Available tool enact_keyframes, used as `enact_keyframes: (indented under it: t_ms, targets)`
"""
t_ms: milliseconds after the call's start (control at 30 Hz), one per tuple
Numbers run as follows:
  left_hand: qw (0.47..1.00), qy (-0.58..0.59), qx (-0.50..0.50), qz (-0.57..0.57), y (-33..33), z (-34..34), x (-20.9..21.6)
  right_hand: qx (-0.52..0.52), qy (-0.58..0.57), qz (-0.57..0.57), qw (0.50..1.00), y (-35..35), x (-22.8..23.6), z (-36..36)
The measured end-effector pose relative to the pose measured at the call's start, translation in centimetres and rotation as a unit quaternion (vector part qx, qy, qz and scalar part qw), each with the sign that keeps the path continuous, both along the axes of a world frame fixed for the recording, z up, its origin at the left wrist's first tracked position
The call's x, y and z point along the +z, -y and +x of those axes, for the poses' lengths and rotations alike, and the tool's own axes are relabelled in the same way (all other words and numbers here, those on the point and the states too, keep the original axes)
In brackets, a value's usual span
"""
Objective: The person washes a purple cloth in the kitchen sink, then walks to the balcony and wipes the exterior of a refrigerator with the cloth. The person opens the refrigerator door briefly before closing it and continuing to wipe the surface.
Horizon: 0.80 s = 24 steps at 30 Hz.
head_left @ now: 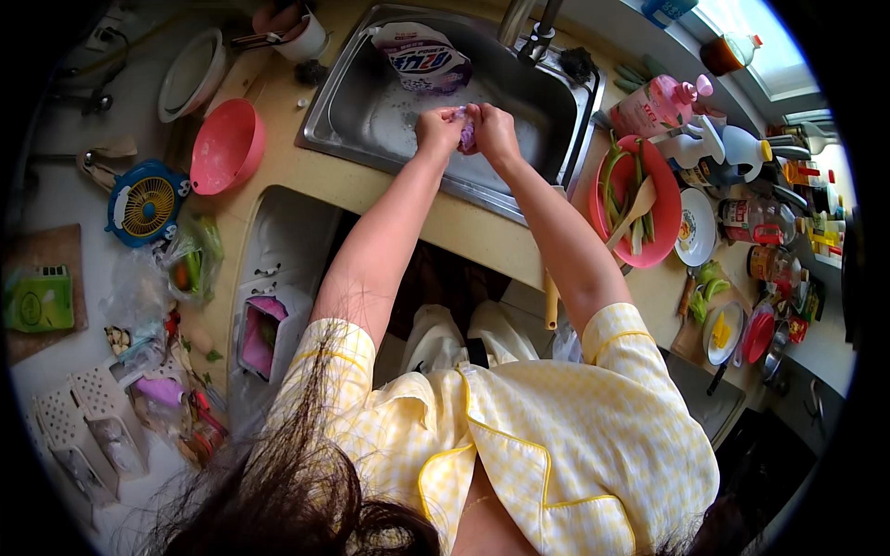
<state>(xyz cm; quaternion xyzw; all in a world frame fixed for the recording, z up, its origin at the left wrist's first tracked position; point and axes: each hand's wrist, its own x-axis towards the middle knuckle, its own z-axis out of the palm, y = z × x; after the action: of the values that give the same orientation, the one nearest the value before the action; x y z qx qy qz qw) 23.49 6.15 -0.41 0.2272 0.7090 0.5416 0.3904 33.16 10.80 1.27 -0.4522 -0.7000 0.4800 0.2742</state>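
Observation:
Over the steel sink (371, 139), my left hand (438, 132) and my right hand (494, 132) are close together, fingers closed. Between them they grip a small, crumpled purple thing (466, 136), mostly covered by the fingers, so its kind is unclear. A purple and white pouch (422, 60) rests in the sink beyond my hands. Drops and a little foam spot the basin floor. The faucet (515, 20) rises at the sink's far edge, right of the pouch.
On the right, a pink bowl (664, 227) holds green stalks and a wooden spatula (634, 215), near bottles and a white plate (695, 243). Another pink bowl (227, 148) and a blue fan (146, 204) stand left. An open drawer (295, 222) lies below the counter.

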Motion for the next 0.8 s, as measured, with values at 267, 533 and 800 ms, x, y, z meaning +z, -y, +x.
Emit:
enact_keyframes:
  t_ms: [267,533,800]
  targets:
    - [1.000,0.010,-0.008,-0.003,-0.3,-0.6,0.5,0.049,0.012,-0.016,0.999,-1.6,-2.1,-0.7]
    - [0.989,0.119,-0.078,0.030,2.6,-1.3,1.2,0.078,-0.134,-0.334,0.930,-0.1,-1.5,-0.9]
    - [0.993,-0.038,0.081,0.077,21.2,-5.7,2.1,0.321,-0.129,-0.429,0.834,12.5,3.8,-6.1]
